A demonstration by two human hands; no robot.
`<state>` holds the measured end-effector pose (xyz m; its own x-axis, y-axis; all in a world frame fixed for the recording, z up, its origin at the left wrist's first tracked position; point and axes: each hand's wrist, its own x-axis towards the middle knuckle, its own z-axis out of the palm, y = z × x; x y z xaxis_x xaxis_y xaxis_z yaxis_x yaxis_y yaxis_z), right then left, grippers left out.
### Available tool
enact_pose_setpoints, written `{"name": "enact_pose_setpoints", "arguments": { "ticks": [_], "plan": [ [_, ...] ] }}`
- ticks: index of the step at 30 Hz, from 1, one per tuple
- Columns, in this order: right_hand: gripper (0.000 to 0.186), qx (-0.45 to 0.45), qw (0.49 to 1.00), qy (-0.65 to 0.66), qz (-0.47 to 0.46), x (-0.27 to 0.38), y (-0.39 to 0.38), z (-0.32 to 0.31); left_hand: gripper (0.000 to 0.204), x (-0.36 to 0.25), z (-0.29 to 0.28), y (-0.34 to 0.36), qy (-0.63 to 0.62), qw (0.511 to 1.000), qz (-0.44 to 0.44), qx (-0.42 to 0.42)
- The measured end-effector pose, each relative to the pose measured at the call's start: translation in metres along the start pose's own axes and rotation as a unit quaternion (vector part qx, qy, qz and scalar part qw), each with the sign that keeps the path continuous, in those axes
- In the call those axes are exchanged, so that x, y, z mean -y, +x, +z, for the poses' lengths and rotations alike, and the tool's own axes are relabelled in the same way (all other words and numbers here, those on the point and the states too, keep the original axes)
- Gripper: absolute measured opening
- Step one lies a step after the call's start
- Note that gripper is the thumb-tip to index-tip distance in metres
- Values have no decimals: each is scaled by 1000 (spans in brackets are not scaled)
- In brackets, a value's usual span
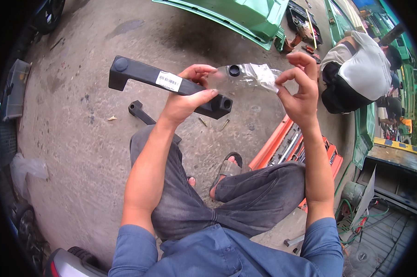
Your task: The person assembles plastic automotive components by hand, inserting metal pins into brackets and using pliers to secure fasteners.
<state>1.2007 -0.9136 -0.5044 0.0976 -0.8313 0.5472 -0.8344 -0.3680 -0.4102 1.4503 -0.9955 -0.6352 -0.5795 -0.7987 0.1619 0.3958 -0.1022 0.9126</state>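
The left hand [183, 99] is hiding the middle of a long black handle [141, 74]. A dark round thing [234, 70] is showing at the clear plastic bag [264, 76], but shine and creases are making the bag hard to see through. The green panel [236, 18] is running off the top edge.

The left hand is gripping the black handle, with its thumb lying along it and one end sticking out on each side. The right hand [301, 92] is pinching the bag's right end. The bag is stretching between the two hands; I cannot tell if the left fingertips are holding it too.

Below, another black handle [137, 109] is lying on the floor, partly going behind the left leg. Two small bolts [202, 121] are lying nearby. The right knee and arm are covering part of an orange toolbox [274, 144]. A person in a white top [366, 69] is bending over at the right.
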Motion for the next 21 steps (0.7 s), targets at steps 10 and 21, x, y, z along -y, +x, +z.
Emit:
{"name": "enact_pose_setpoints", "arguments": {
  "ticks": [10,21],
  "plan": [
    [19,-87,980,101,147,-29,1,1,107,-17,-4,1,-170,985,21,25],
    [16,53,990,-69,110,-23,-2,25,105,-16,-10,0,-207,977,32,49]
  ]
}}
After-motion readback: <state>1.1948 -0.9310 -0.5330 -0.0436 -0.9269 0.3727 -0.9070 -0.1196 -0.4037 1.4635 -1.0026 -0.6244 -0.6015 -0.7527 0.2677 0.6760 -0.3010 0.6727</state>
